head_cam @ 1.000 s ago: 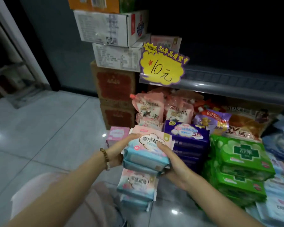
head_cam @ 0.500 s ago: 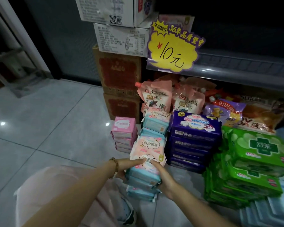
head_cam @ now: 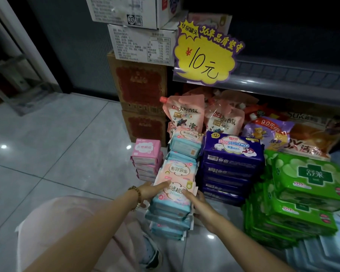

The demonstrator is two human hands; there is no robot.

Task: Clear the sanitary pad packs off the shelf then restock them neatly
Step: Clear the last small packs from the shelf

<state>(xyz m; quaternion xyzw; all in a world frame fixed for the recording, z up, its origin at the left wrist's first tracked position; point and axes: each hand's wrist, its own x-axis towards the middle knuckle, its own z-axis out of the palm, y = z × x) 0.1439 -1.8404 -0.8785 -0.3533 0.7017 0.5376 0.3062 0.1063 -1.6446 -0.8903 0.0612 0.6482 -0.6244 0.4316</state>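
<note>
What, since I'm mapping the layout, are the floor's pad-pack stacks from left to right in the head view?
Pink pack stack → light blue pack stack → purple pack stack → green pack stack.

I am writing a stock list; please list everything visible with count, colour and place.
blue pad packs: two stacks, blue and pink, floor centre
pink pad packs: one stack, pink, left of those
purple pad packs: one stack, purple, right of those
green pad packs: many, green, far right
refill pouches: two, pink, behind the stacks
other bags: several, purple and orange, under shelf
price sign: one, yellow, shelf edge
cartons: four, white over brown, back left
left hand: one, grips near stack's left side
right hand: one, grips its right side
</note>
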